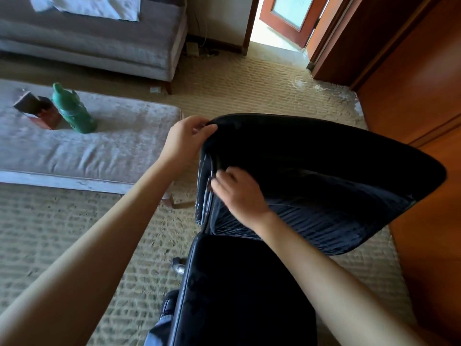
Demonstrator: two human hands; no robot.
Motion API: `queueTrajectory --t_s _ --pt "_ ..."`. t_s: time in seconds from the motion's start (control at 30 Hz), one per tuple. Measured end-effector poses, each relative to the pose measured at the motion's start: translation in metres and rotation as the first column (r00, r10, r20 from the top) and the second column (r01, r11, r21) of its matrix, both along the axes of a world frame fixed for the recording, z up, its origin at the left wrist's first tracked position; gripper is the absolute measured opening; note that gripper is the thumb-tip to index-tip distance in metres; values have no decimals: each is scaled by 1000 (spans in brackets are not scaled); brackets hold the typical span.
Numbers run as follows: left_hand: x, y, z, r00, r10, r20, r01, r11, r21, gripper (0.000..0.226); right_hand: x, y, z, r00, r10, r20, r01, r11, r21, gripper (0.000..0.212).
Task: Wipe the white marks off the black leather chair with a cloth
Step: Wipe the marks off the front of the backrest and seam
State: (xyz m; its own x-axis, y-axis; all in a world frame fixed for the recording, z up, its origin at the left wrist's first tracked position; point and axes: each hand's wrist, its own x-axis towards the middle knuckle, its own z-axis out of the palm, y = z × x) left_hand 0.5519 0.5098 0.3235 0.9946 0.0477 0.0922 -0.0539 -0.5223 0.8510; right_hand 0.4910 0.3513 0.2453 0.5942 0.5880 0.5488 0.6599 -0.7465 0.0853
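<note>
The black leather chair stands in front of me, its backrest tilted away and its seat below. White streaks run down the backrest's left edge and across its ribbed lower part. My left hand grips the backrest's top left corner. My right hand lies on the left side of the backrest with its fingers curled at the edge. A small pale bit of cloth shows at the fingertips; the rest is hidden under the hand.
A grey padded bench at left carries a green bottle and a small box. A sofa stands behind it. Wooden panelling is close on the right, with an open door beyond. Woven carpet covers the floor.
</note>
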Motion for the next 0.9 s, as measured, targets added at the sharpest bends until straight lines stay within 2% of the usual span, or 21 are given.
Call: queueTrajectory --t_s 0.07,0.13,0.27,0.37,0.5,0.6,0.63,0.73,0.83,0.9 --pt "1 -1 0 1000 -7 -2 7 1000 4 21 -16 -6 -15 997 63 -48 -68 993 -93 15" --pt "0 -4 -1 1000 -11 7 11 1000 3 22 -13 -10 -7 994 82 -77 -89 991 -100 16" --pt "-2 -9 1 1000 -13 26 14 1000 -14 23 20 -19 52 996 -22 86 18 999 44 15" --pt "-1 -9 4 1000 -14 16 14 1000 -4 24 20 -22 48 991 -88 99 78 992 99 14" --pt "-1 -8 4 1000 -7 8 7 1000 14 25 -13 -31 1 999 2 -45 -6 997 -74 11" --pt "-1 -9 3 1000 -9 5 9 1000 27 25 -12 -42 6 996 50 -77 -63 984 -166 10" --pt "-1 -10 2 1000 -6 3 6 1000 29 25 -7 -45 14 996 42 -78 -53 988 -148 11" --pt "-1 -11 2 1000 5 -2 -5 999 32 24 4 -57 42 1000 -26 5 26 999 -24 31" --pt "-2 -10 2 1000 9 -10 -9 999 36 24 7 -65 43 992 -126 9 125 989 80 28" --pt "-2 -10 2 1000 15 -19 -14 999 45 25 -1 -60 27 989 -145 -18 146 985 92 31"
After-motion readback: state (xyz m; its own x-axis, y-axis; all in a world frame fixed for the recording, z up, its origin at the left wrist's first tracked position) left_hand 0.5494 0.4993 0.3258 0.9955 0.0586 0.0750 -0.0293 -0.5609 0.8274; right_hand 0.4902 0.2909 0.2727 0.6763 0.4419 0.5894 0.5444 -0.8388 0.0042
